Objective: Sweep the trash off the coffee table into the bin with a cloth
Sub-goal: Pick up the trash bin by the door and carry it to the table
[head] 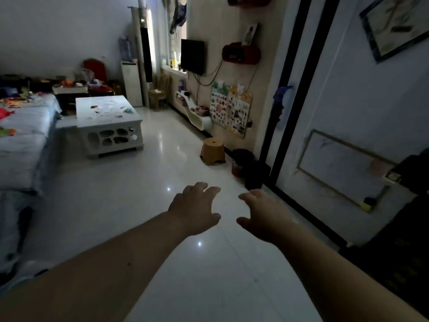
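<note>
The low white coffee table with oval cut-outs in its side (109,117) stands well across the room, beside the bed with the pale patterned cover (23,135). Small scraps of coloured and clear trash (109,109) lie scattered over its top. No cloth is visible anywhere, and no certain bin either; a dark, bag-like shape (243,163) sits against the wall just beyond the small orange plastic stool (212,151), but it is too dim to tell whether that is the bin.

The left hand (196,209) and the right hand (264,214) reach forward over the glossy white tiled floor (162,182), fingers spread, both empty, near each other but apart.

The main risk, as I judge it, is starting without the tools: with no cloth in hand the scraps would be brushed barehanded, and with no bin set at the table's edge they would land on the floor. Light clear pieces may cling or flutter. The poor light could hide scraps, and the shiny floor and the stool are hazards on the walk over.
</note>
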`<control>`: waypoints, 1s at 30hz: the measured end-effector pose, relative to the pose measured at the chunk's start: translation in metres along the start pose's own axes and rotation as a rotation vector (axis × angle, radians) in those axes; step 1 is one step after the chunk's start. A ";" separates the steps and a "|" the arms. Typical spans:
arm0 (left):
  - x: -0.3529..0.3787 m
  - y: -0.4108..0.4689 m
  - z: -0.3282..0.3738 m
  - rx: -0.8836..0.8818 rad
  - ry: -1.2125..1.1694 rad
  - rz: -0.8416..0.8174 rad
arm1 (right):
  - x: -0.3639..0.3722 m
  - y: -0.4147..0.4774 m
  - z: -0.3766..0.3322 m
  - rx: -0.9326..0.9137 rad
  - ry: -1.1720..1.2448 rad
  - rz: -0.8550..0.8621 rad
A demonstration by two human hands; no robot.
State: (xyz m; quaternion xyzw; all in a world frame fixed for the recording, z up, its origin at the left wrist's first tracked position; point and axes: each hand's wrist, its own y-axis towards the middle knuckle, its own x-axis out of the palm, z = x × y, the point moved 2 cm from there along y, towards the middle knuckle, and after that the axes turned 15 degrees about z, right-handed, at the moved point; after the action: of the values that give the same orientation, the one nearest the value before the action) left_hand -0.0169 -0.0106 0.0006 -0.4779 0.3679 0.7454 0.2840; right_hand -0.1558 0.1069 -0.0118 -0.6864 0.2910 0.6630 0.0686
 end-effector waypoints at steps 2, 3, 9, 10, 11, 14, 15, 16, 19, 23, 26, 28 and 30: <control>0.010 0.038 -0.008 0.014 0.009 -0.004 | 0.010 0.031 0.011 0.047 0.026 0.005; 0.017 0.061 -0.011 0.023 0.024 -0.004 | 0.016 0.048 0.019 0.055 0.030 0.010; 0.067 0.187 -0.008 0.058 0.040 -0.015 | 0.049 0.145 0.083 0.105 0.007 0.001; 0.077 0.210 -0.006 0.060 0.034 -0.012 | 0.055 0.165 0.097 0.115 0.005 0.006; 0.087 0.236 -0.004 0.071 0.029 -0.001 | 0.061 0.187 0.113 0.121 0.008 0.016; 0.114 0.303 0.003 0.068 0.029 0.009 | 0.081 0.245 0.159 0.114 0.020 0.020; 0.122 0.327 0.005 0.052 0.021 0.009 | 0.086 0.266 0.175 0.112 0.030 0.015; 0.128 0.351 0.007 0.037 0.025 -0.007 | 0.089 0.287 0.190 0.123 0.038 -0.002; 0.146 0.415 0.009 -0.001 0.012 -0.036 | 0.096 0.346 0.231 0.132 0.043 -0.047; 0.169 0.489 0.006 -0.026 -0.016 -0.044 | 0.106 0.421 0.272 0.123 0.043 -0.053; 0.191 0.544 -0.007 -0.030 -0.020 -0.070 | 0.124 0.473 0.292 0.123 0.053 -0.074; 0.205 0.582 -0.020 -0.027 -0.030 -0.059 | 0.138 0.508 0.302 0.131 0.069 -0.080; 0.221 0.627 -0.036 -0.010 -0.040 -0.050 | 0.156 0.550 0.314 0.135 0.069 -0.084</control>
State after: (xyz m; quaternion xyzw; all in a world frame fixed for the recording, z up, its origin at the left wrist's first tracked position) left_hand -0.5695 -0.3802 -0.0395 -0.4733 0.3463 0.7494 0.3072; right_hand -0.7063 -0.2422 -0.0348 -0.7142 0.3080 0.6144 0.1325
